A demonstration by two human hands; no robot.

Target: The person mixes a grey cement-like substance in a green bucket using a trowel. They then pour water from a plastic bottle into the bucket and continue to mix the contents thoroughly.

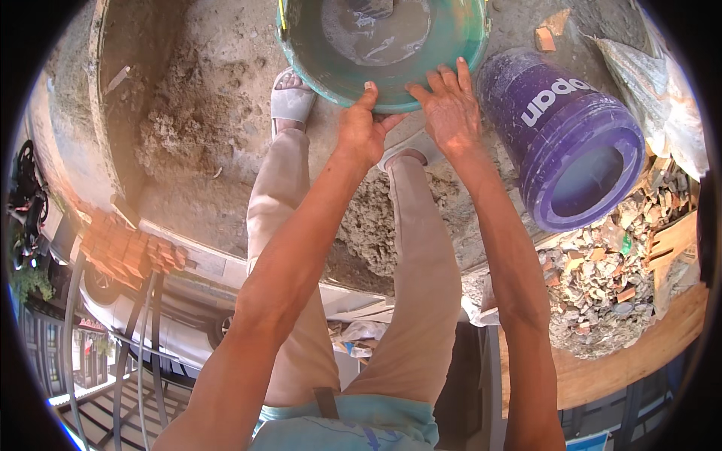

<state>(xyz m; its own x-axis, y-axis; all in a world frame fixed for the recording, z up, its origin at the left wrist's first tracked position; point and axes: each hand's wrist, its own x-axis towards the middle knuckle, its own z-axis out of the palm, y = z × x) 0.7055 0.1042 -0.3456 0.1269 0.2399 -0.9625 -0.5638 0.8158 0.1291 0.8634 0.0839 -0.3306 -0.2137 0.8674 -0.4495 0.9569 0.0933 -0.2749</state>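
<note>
A round green plastic tub (pixel 307 73) with murky, foamy water (pixel 389 45) stands at the top middle, a dark object partly in the water. My left hand (pixel 366 127) holds its near rim, thumb over the edge and fingers beneath. My right hand (pixel 451 107) lies on the same rim further right, its fingers spread over the inner wall; whether it grips is not clear. A purple plastic bucket (pixel 541 113) with lettering lies on its side, or leans, right of my right hand.
Wet mortar (pixel 369 225) lies between and beside my sandalled feet. A raised edge (pixel 101 101) runs along the left, with stacked bricks (pixel 124 248) below it. Rubble (pixel 592 282) and a white sack (pixel 654 84) are at the right.
</note>
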